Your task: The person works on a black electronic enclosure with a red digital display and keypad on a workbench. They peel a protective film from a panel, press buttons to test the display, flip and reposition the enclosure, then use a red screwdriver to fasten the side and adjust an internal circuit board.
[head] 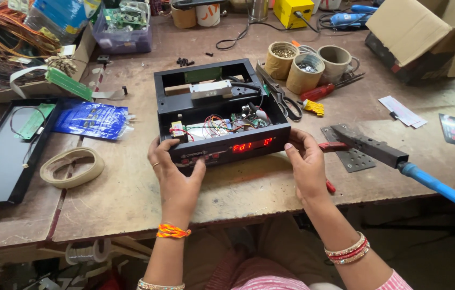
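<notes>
My left hand (176, 172) wraps the front left corner of the open black weighing-scale housing (219, 110), thumb on its button panel; my right hand (303, 164) curls round the front right corner. The housing sits at the wooden bench's (130, 188) near edge, its red display (252, 144) lit, bundled wires (222, 124) and a metal load bar (211, 88) bare inside. I judge I'm testing it: next calls for a steady press. Cardboard cups of screws (294, 67) stand behind.
</notes>
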